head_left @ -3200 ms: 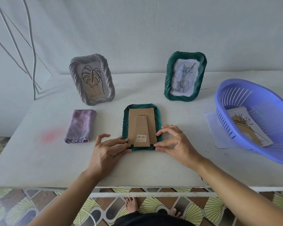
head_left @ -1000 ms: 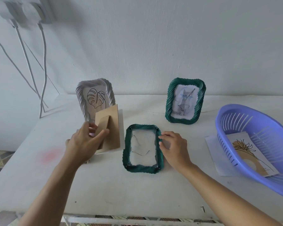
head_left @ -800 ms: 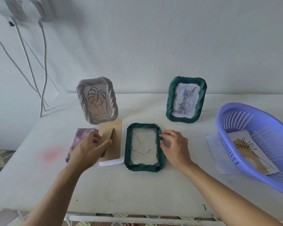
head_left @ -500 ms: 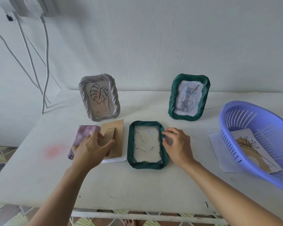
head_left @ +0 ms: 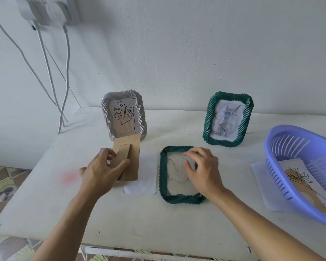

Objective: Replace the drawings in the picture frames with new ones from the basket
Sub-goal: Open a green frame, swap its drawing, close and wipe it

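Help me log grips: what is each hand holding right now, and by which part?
The left hand holds the cardboard backing by its fold-out stand. The right hand grips nothing; its fingertips rest inside the face-down green frame.

Landmark: the face-down frame [head_left: 180, 173], flat on the tabletop [head_left: 158, 219], near centre. Just left of it, a paper sheet [head_left: 143, 178]; further left, the backing board [head_left: 129, 159]. Behind-left stands the leaf-drawing frame [head_left: 123, 114]; behind-right, the cat-drawing frame [head_left: 228, 119]. Well right, the basket [head_left: 297, 166], a drawing [head_left: 305, 183] in it, paper under it.
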{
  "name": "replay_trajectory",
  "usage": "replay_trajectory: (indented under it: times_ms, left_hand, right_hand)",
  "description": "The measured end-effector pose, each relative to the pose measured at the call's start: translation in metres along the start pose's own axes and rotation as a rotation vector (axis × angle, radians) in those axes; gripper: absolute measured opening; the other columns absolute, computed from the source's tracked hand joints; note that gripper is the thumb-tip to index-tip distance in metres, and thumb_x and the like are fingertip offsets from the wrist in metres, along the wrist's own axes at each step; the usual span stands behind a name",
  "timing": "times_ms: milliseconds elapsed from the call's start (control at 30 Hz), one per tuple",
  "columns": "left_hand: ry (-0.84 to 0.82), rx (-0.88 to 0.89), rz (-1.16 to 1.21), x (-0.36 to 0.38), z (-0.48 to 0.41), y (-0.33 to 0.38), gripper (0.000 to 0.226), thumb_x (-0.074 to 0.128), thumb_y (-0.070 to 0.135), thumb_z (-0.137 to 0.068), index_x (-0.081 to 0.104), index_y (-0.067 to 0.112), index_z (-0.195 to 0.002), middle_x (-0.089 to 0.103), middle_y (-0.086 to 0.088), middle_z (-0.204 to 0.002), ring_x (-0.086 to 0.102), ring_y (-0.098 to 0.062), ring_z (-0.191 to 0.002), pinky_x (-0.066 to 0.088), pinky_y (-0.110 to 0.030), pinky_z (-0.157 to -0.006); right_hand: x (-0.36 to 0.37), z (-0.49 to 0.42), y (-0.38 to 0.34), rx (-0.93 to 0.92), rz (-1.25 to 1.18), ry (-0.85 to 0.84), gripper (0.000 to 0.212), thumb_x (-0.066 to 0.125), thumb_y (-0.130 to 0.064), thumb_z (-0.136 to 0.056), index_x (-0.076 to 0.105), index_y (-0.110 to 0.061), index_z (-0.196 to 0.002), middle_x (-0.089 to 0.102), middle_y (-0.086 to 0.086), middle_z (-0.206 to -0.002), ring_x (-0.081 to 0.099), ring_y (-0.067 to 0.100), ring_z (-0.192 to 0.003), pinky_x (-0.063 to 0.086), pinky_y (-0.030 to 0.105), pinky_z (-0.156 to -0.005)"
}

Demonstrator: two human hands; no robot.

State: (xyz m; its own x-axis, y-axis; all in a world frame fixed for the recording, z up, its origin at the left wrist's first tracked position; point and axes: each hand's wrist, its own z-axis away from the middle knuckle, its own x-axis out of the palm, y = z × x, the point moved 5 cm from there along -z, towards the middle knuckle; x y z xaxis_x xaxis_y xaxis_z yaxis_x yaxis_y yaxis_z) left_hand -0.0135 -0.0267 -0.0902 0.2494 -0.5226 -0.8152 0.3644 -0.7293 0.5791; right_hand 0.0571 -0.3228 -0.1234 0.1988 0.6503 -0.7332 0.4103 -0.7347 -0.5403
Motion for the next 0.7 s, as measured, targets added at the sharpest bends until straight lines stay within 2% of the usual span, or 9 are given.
replay_trajectory:
  times_ms: [167,267,433,533,700]
  left_hand:
    - [-0.036,0.003,-0.015,0.004,-0.005,-0.01,0.049,0.048,0.073,-0.07,0.051,0.034,-0.099,0.059,0.018,-0.105,0.059,-0.006,-0.091,0.031,-0.04,-0.086]
    - [-0.053,-0.004,-0.011,0.004,-0.008,-0.014,0.05,0.047,0.074,-0.07,0.051,0.034,-0.1,0.061,0.018,-0.104,0.059,-0.005,-0.09,0.031,-0.04,-0.087]
    - [-0.074,0.016,0.011,0.001,-0.014,-0.022,0.058,0.043,0.079,-0.065,0.05,0.035,-0.101,0.061,0.021,-0.102,0.058,0.001,-0.089,0.032,-0.04,-0.087]
    - [-0.071,0.037,0.005,-0.002,-0.017,-0.021,0.058,0.042,0.079,-0.064,0.051,0.035,-0.101,0.061,0.02,-0.104,0.057,-0.001,-0.09,0.034,-0.04,-0.089]
    - [-0.062,0.072,-0.007,-0.003,-0.018,-0.015,0.059,0.041,0.081,-0.064,0.051,0.036,-0.101,0.058,0.023,-0.105,0.056,-0.001,-0.09,0.027,-0.037,-0.087]
  right_hand:
    - [0.028,-0.022,-0.037,-0.129,-0.056,-0.143,0.024,0.06,-0.033,-0.091,0.072,-0.025,-0.11,0.068,-0.013,-0.106,0.058,0.013,-0.107,0.045,0.047,-0.091]
    - [0.048,-0.035,-0.049,-0.149,0.058,-0.253,0.029,0.06,-0.039,-0.094,0.069,-0.025,-0.117,0.064,-0.011,-0.114,0.051,0.016,-0.115,0.04,0.048,-0.095]
    - [0.07,-0.048,-0.052,-0.117,0.289,-0.398,0.05,0.053,-0.062,-0.09,0.064,-0.026,-0.124,0.053,-0.005,-0.125,0.035,0.021,-0.125,0.031,0.047,-0.097]
    - [0.074,-0.049,-0.051,-0.099,0.343,-0.404,0.054,0.053,-0.069,-0.086,0.068,-0.025,-0.115,0.052,-0.003,-0.122,0.034,0.022,-0.125,0.029,0.047,-0.095]
    - [0.076,-0.05,-0.054,-0.085,0.339,-0.369,0.048,0.061,-0.064,-0.084,0.071,-0.025,-0.109,0.055,-0.005,-0.122,0.037,0.022,-0.126,0.024,0.05,-0.098]
